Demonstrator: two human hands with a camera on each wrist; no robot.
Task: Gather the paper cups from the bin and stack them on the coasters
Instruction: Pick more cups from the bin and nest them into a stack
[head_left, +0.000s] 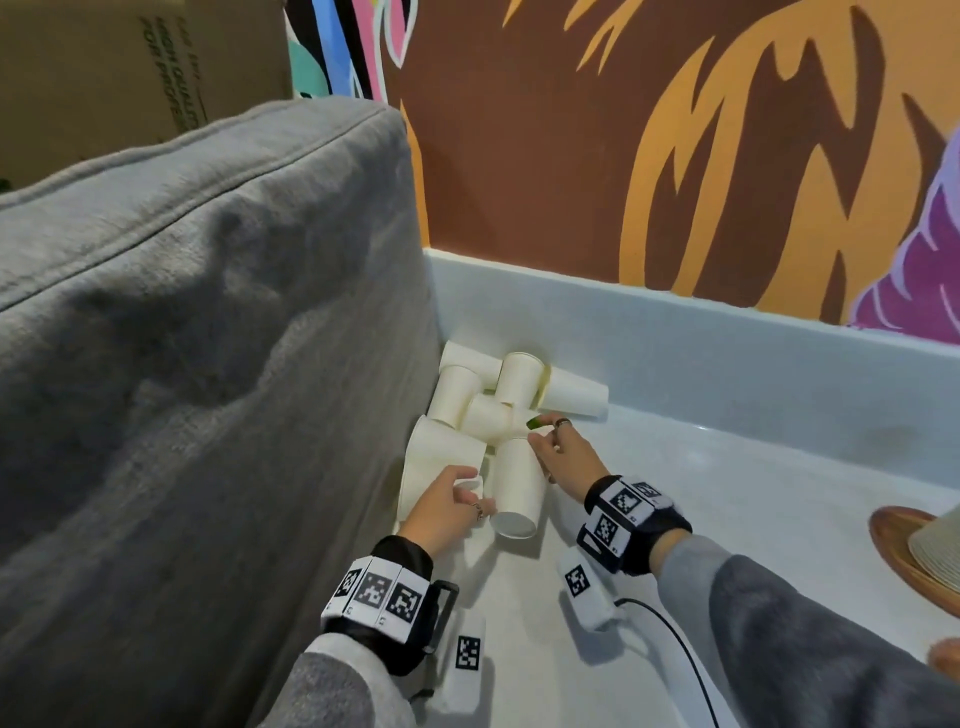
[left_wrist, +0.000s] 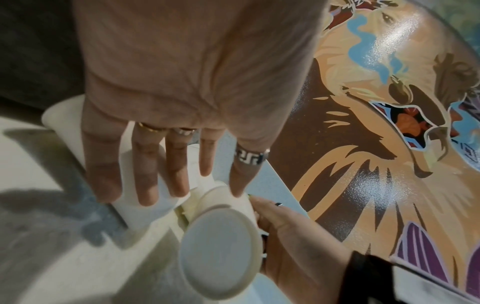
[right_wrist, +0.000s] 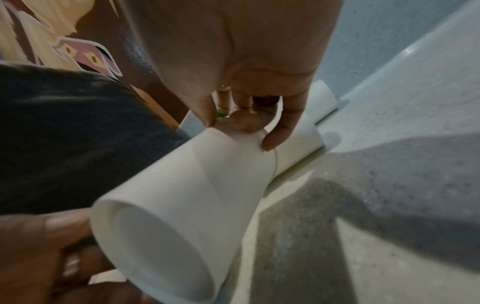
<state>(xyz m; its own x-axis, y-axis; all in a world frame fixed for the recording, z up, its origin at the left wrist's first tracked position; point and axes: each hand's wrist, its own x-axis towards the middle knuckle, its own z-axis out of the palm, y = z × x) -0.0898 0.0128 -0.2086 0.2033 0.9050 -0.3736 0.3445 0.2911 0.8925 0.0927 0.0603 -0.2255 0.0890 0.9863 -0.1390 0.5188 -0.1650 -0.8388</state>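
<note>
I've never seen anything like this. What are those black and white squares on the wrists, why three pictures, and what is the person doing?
No machine here: a person wears three cameras. The wide picture comes from the head; the other two look along each hand from wristbands with printed markers. White paper cups lie in a heap on a pale counter, between a grey cushion and a painted wall. The right hand pinches the narrow end of one cup. The left hand curls on a second cup beside it.
</note>
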